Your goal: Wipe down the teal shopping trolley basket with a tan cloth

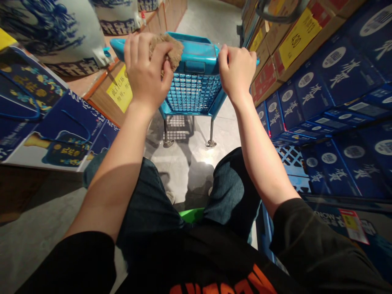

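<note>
A blue plastic shopping cart (196,92) stands in front of my knees, its push handle (197,53) toward me. My left hand (143,65) is closed around a brown cloth (173,55), which lies bunched against the left part of the handle. Most of the cloth is under my palm and fingers. At the handle's right end, my right hand (237,69) is wrapped around the blue plastic in a fist. The cart's basket has a grid wall, and its casters (211,143) rest on the floor.
Stacked blue boxes (324,81) line the right side, with cartons bearing a yellow price sign (298,38) beyond. On the left are blue-and-white porcelain jars (58,32) on a wooden ledge and dark blue gift bags (67,134). Part of a green seat (192,214) shows between my legs.
</note>
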`<state>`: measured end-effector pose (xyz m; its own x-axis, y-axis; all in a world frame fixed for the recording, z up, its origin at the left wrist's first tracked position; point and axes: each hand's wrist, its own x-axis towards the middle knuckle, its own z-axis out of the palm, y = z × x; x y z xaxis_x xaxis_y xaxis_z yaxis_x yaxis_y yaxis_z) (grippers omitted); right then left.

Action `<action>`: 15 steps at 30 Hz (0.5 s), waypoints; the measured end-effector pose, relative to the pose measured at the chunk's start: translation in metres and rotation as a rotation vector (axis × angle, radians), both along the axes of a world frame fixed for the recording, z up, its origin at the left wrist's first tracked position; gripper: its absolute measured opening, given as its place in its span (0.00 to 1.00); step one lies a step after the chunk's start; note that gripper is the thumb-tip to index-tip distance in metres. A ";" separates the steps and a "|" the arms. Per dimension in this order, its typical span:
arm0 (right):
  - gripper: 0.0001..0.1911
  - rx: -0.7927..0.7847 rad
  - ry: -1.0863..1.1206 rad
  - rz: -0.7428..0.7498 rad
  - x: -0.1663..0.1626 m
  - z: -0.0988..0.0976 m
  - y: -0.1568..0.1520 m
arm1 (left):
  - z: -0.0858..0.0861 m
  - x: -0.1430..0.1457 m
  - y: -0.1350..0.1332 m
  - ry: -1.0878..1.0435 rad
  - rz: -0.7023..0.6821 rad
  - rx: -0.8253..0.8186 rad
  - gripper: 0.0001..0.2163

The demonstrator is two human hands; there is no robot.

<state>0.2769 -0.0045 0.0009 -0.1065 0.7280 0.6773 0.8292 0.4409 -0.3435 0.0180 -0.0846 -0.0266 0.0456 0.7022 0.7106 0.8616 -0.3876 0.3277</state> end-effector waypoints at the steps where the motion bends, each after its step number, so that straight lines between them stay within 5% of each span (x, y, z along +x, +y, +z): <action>1: 0.35 -0.028 -0.022 -0.010 -0.002 0.003 -0.004 | -0.002 -0.007 0.006 -0.002 0.003 0.007 0.19; 7: 0.24 -0.197 -0.226 -0.115 -0.023 0.031 -0.049 | -0.020 -0.046 0.041 -0.060 0.066 0.079 0.19; 15: 0.21 -0.225 -0.262 -0.042 -0.040 0.044 -0.089 | -0.016 -0.082 0.036 -0.083 0.046 0.159 0.13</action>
<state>0.2365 -0.0933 0.0444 -0.2219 0.8635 0.4528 0.9181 0.3415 -0.2013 -0.0636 -0.0488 -0.0430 -0.0472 0.5811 0.8125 0.8524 -0.4006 0.3360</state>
